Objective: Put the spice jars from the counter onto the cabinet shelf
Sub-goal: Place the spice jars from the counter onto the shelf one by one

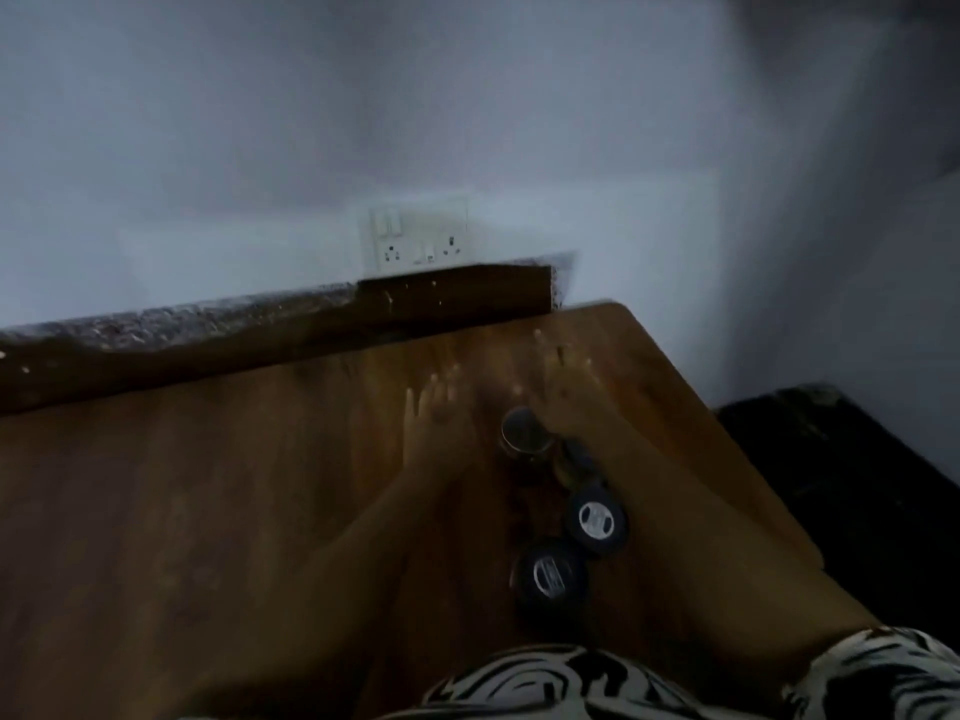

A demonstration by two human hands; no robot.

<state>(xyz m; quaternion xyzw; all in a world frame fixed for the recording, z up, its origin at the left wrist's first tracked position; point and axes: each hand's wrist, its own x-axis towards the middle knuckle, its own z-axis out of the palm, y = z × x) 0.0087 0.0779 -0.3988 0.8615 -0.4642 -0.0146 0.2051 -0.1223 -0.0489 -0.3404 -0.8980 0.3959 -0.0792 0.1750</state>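
Observation:
Several dark-lidded spice jars stand in a row on the brown wooden counter point(208, 485). The farthest jar point(525, 431) has a plain dark lid. Nearer to me are a jar with a round white label on its lid point(596, 518) and another labelled jar point(551, 576). One more jar point(574, 462) is half hidden under my right wrist. My left hand point(436, 423) hovers with fingers spread just left of the farthest jar. My right hand point(563, 387) is spread flat just beyond and right of it. Both hands are blurred and hold nothing.
A white wall socket plate point(418, 233) sits on the pale wall above a dark speckled ledge point(208, 317) behind the counter. The counter's right edge drops off to a dark surface point(857, 485). No cabinet shelf is in view.

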